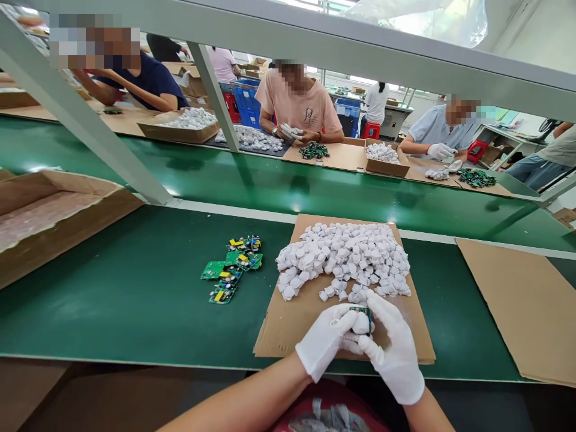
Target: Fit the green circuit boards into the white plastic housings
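Note:
Both my hands wear white gloves and meet over the front of a cardboard sheet [288, 324]. My left hand [327, 333] is closed with its thumb and fingers on a small green circuit board [368, 314]. On the other side, my right hand [395, 343] has its fingers curled round the same board. A white lump [361, 324] sits against the board between my thumbs; I cannot tell whether it is fixed there. Just beyond my fingers spreads a heap of small white lumps [351, 252]. Several green circuit boards [231, 267] with yellow parts lie to the left.
A large cardboard tray [58, 219] stands at the left, and a flat cardboard sheet [522, 306] lies at the right. A slanting metal post [85, 108] and a crossbar [360, 54] frame the bench. Co-workers sit across the green belt [270, 186], with boards and white lumps before them.

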Motion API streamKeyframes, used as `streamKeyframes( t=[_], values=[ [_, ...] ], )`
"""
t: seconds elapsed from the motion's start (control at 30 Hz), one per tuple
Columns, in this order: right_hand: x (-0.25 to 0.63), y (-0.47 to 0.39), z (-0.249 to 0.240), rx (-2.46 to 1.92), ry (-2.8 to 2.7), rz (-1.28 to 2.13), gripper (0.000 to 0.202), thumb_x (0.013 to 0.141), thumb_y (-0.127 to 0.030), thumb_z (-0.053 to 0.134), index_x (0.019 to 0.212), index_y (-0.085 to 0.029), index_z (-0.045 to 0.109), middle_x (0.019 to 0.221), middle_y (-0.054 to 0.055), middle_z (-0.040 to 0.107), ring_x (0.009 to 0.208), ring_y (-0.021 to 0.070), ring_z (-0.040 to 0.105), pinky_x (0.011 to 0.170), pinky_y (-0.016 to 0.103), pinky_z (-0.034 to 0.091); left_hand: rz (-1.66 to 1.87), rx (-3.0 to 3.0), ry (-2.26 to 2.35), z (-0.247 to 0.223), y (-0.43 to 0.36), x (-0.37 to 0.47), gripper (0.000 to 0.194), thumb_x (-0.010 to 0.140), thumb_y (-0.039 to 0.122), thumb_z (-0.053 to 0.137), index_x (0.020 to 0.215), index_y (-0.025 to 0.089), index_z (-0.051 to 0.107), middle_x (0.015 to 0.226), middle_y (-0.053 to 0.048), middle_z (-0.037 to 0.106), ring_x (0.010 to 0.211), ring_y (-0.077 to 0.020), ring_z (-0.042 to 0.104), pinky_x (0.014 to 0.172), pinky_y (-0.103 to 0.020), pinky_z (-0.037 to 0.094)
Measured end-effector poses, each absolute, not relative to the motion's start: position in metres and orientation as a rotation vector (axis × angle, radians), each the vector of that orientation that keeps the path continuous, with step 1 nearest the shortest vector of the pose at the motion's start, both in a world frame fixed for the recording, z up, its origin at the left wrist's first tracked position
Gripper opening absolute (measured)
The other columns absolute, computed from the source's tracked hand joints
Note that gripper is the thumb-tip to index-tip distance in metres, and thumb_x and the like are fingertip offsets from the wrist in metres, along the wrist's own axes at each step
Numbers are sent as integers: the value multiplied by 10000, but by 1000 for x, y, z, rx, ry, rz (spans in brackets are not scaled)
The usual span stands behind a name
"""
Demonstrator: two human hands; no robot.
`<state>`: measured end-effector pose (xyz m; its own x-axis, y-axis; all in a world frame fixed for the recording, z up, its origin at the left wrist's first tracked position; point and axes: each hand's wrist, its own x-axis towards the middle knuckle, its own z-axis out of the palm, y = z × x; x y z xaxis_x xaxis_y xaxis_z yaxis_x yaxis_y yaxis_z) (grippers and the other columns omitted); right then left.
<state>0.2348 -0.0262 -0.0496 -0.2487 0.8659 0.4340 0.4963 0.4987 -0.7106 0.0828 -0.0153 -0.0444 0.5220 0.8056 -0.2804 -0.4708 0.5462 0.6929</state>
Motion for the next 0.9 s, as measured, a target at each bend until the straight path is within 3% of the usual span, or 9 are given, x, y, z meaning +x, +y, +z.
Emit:
streamKeyframes(
  t=[0.1, 0.27, 0.37, 0.47, 0.57, 0.73, 0.9],
  values=[
    [232, -28, -54, -1122, -2002, 171, 356, 824, -192, 583, 1167, -284, 567, 1241, 100, 548, 1131, 257, 526, 885, 452, 494, 832, 532, 716, -45, -18, 85, 431, 686, 534, 639, 838, 140, 555, 663, 5, 529, 544, -105, 548, 559, -264, 471],
    [227, -30, -59, -1080, -2022, -40, 343, 814, -217, 615, 1140, -316, 571, 1123, 51, 633, 1145, 254, 516, 887, 454, 489, 840, 707, 752, -48, -19, 89, 428, 634, 504, 708, 765, 133, 539, 622, 22, 506, 518, -65, 459, 497, -193, 399],
    [230, -32, -58, -1057, -2074, 250, 335, 881, -329, 498, 1212, -296, 534, 1324, 76, 503, 1232, 283, 445, 944, 491, 446, 847, 718, 709, -46, -17, 87, 424, 592, 476, 748, 683, 134, 514, 587, 34, 474, 500, -53, 430, 486, -180, 382],
    [230, -34, -59, -1078, -1897, 714, 518, 927, -449, 323, 1404, -248, 290, 1436, 106, 364, 1272, 278, 405, 1001, 488, 400, 813, 720, 762, -42, -16, 84, 400, 604, 465, 742, 713, 127, 558, 655, -8, 537, 537, -79, 496, 500, -191, 421],
    [226, -33, -65, -1125, -1694, 876, 650, 901, -484, 385, 1448, -230, 139, 1429, 121, 375, 1244, 262, 447, 991, 445, 420, 851, 745, 813, -43, -17, 84, 407, 633, 479, 717, 786, 124, 590, 700, -26, 571, 532, -86, 517, 494, -204, 445],
    [223, -27, -73, -1235, -1817, 864, 528, 879, -394, 491, 1376, -266, 365, 1261, 70, 580, 1196, 235, 506, 981, 401, 438, 798, 647, 751, -56, -18, 83, 393, 663, 495, 687, 744, 128, 572, 647, -3, 560, 497, -76, 518, 510, -220, 471],
    [229, -25, -65, -1324, -1697, 990, 429, 899, -366, 468, 1316, -266, 468, 1204, 51, 623, 1147, 216, 551, 947, 352, 474, 759, 546, 589, -54, -18, 72, 391, 708, 443, 677, 946, 141, 608, 815, -51, 587, 720, -148, 631, 602, -220, 504]
  ],
)
